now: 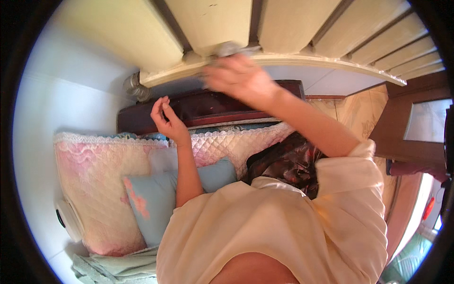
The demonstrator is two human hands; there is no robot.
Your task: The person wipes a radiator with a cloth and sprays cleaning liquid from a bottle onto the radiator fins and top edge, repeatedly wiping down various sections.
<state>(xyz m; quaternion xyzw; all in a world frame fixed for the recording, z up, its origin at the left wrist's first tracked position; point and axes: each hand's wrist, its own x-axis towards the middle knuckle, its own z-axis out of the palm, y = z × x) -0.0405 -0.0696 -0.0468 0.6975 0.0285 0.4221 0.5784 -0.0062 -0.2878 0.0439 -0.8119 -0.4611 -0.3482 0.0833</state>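
Observation:
My right hand (237, 76) is blurred, at the lower edge of a cream slatted panel that looks like a radiator (223, 21). In its fingers is a crumpled greyish cloth (230, 49), pressed against the foot of the slats. My left hand (170, 120) hangs in the air below the panel, fingers loosely curled and apart from the thumb, with nothing in it. Behind that hand stretches a dark red-brown wooden headboard (212, 106). A silvery pipe fitting (136, 87) joins the panel's left end.
Below me lies a bed with a quilted, lace-edged pink and cream cover (103, 188). On it are a blue pillow (152, 202) and a dark shiny fabric (287, 159). A pale green cloth (120, 266) lies at lower left. Brown wooden furniture (397, 117) stands to the right.

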